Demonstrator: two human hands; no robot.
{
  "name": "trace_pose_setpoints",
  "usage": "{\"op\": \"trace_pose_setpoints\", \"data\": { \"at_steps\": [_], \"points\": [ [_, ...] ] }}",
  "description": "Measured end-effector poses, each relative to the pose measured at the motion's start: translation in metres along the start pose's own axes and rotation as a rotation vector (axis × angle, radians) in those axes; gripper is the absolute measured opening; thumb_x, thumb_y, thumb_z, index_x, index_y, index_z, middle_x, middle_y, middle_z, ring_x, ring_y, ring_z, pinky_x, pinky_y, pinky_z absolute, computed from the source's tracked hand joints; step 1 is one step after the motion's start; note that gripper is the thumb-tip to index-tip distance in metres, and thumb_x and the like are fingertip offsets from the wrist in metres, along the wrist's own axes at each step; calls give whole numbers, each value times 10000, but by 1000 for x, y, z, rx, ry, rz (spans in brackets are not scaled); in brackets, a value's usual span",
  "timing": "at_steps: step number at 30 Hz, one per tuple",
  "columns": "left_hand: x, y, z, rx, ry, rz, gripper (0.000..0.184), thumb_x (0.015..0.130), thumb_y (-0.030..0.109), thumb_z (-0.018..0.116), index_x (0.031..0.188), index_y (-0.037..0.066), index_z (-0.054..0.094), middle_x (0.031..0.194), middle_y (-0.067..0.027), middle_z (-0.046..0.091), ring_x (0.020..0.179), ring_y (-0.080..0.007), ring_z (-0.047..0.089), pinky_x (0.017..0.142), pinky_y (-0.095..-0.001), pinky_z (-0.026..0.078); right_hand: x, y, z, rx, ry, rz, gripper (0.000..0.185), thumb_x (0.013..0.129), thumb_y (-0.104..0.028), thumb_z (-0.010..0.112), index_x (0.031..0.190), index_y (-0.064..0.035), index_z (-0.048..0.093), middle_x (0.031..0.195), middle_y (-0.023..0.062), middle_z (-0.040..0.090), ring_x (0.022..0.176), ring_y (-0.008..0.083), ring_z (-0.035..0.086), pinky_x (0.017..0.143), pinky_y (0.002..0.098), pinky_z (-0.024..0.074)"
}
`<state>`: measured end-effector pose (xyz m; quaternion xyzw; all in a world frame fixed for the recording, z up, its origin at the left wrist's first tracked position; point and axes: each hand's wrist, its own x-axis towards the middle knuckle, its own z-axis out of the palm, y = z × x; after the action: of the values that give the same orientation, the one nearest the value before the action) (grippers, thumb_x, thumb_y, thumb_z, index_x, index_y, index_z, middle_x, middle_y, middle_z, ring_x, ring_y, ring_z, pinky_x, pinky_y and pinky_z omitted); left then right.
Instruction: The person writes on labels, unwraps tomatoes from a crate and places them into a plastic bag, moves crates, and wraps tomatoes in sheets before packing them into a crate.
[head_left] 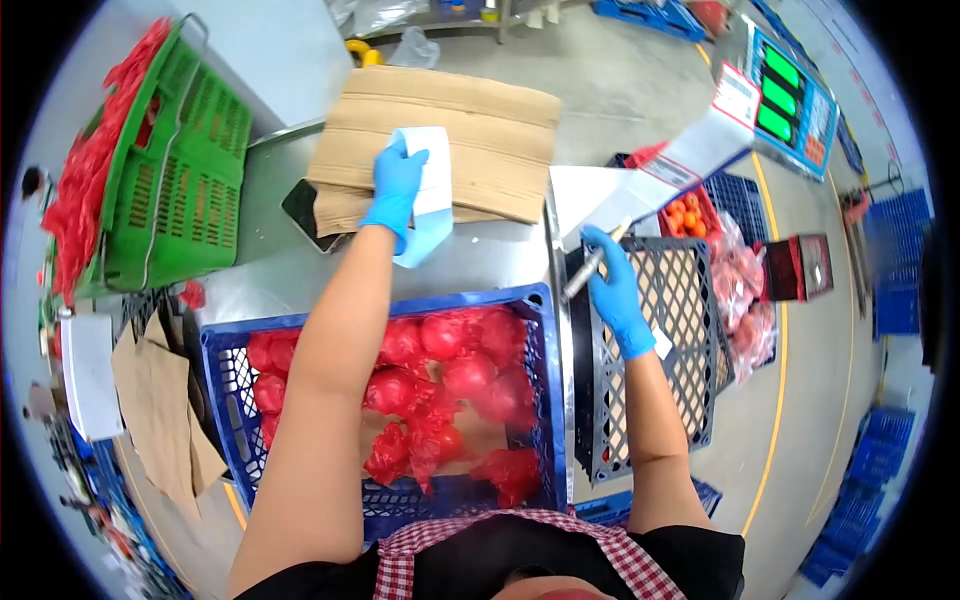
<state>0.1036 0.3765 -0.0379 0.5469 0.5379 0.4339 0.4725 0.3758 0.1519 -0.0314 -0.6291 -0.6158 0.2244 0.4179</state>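
Observation:
My left hand (398,188), in a blue glove, is closed on a strip of white and light blue paper (433,185) over a brown cardboard sheet (470,110). My right hand (615,285), also gloved in blue, grips a thin pen-like tool (590,265) above a black crate (660,400). Below my left forearm a blue crate (548,400) holds several red net bags of round produce (468,373). The cardboard lies on a metal table (480,258), with a dark flat object (300,207) partly under its left edge.
A green basket (195,150) with red netting (85,190) stands at the left. At the right are a scale with a lit green display (780,95), a red crate of orange-red produce (688,215), bagged produce (740,290) and a red box (798,268). Torn cardboard (160,420) lies lower left.

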Motion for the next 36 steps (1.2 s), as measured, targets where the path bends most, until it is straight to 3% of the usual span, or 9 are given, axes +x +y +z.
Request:
{"op": "trace_pose_setpoints", "data": {
  "at_steps": [3,6,9,12,16,18,26,32,36],
  "points": [
    [20,-27,-10,183,232,56,402,734,195,644,1058,-38,600,960,-186,642,871,-301,618,765,-384,484,64,-26,36,196,-190,-78,575,665,25,472,1230,-80,478,1185,149,501,1090,266,498,942,347,372],
    [16,-18,-18,250,390,-122,491,734,233,617,1136,-40,541,1081,-231,569,994,-365,548,845,-427,445,100,-29,81,72,-415,-44,309,742,-14,550,1042,-71,597,969,113,612,912,216,573,825,329,439],
    [10,-2,-20,139,676,-331,565,742,222,587,1233,-21,446,1240,-249,406,1132,-403,408,931,-442,374,112,-23,114,-151,-740,-252,198,729,-25,531,859,-83,668,867,130,635,844,290,605,764,340,466],
    [3,13,-18,264,753,-41,509,739,205,595,1194,3,489,1208,-229,434,1111,-385,424,930,-434,374,108,-19,132,-305,-975,-234,190,727,-56,535,832,-87,690,893,137,631,843,291,603,772,343,465],
    [15,-4,-17,353,638,166,426,710,164,639,1109,47,545,1136,-208,487,1082,-357,449,927,-430,373,77,-29,76,-39,-574,-242,183,783,-90,549,902,-43,679,971,124,640,895,238,597,810,304,455],
    [17,-8,-17,363,600,288,404,718,157,638,1097,51,549,1104,-206,503,1076,-356,453,931,-431,366,31,-47,24,206,-300,209,183,824,-110,549,927,-14,667,975,99,647,895,178,590,810,283,448],
    [-33,56,6,331,287,717,280,816,77,593,1094,49,607,1028,-90,595,931,-208,560,841,-322,439,-331,-10,-99,493,584,1005,180,857,-154,545,952,-23,624,842,62,624,757,141,598,675,270,465],
    [-125,139,62,193,-121,729,236,858,47,554,1087,26,609,1061,-51,611,960,-130,560,876,-271,429,-494,10,-104,691,797,1527,280,869,-261,526,1095,-97,541,868,44,627,781,175,622,680,320,450],
    [-217,174,116,306,-494,711,198,836,53,577,1019,5,633,980,-74,621,938,-148,570,843,-263,434,-489,68,-105,1022,695,1385,563,876,-454,497,1287,-78,412,1219,165,490,1041,288,539,899,411,413]
  ]
}}
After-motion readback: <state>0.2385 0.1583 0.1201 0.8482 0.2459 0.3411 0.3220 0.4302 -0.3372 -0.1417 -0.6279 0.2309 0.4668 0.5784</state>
